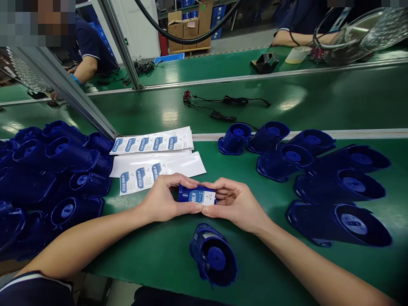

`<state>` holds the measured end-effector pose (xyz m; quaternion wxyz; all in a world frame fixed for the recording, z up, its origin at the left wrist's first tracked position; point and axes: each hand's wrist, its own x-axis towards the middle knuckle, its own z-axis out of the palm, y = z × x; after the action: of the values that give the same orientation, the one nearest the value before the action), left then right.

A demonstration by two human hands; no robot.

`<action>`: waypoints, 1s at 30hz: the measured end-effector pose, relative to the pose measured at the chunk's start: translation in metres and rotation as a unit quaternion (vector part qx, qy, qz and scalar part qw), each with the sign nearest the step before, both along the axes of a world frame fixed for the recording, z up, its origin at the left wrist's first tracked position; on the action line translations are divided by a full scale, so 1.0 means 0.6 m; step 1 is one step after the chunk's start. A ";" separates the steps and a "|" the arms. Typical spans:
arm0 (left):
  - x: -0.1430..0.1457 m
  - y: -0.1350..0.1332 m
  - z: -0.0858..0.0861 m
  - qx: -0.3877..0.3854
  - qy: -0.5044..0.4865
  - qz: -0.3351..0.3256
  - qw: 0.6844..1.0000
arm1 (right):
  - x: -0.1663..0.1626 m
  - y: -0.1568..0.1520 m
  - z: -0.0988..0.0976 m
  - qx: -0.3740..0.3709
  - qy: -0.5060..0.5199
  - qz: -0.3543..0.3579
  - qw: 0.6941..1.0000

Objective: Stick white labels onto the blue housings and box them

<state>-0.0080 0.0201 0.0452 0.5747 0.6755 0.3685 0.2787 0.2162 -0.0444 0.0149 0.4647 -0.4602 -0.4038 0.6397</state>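
My left hand (168, 199) and my right hand (237, 204) meet over the green bench, both closed around a blue plastic housing (184, 194). A blue-and-white printed label (204, 197) lies on the side of this housing facing me, and both thumbs press along its lower edge. The fingers hide much of the housing. Just below my hands, another blue housing (216, 257) lies on the bench with its round opening toward me. Behind my left hand are sheets of labels (191, 163), with printed stickers on part of the backing.
Many blue housings (68, 155) are heaped at the left. Several more housings (344, 185) stand at the right. Black cables (236, 100) lie beyond the metal rail. A slanted metal post (73, 87) rises at the left. Two people, one sleeve (95, 42) visible, sit across the bench.
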 end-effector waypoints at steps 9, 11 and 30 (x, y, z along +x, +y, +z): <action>0.003 0.001 0.004 -0.015 0.017 0.008 1.000 | -0.026 -0.013 0.007 0.100 -0.178 -0.036 0.978; 0.002 -0.002 0.006 -0.010 0.021 0.005 1.000 | -0.028 -0.012 0.006 0.085 -0.170 -0.044 0.981; 0.005 -0.015 0.000 -0.005 0.011 0.022 1.000 | -0.010 0.006 0.008 -0.033 -0.001 -0.032 0.999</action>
<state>-0.0048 0.0111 0.0453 0.5681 0.6669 0.3910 0.2823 0.2100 -0.0409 0.0198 0.4695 -0.4882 -0.3680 0.6370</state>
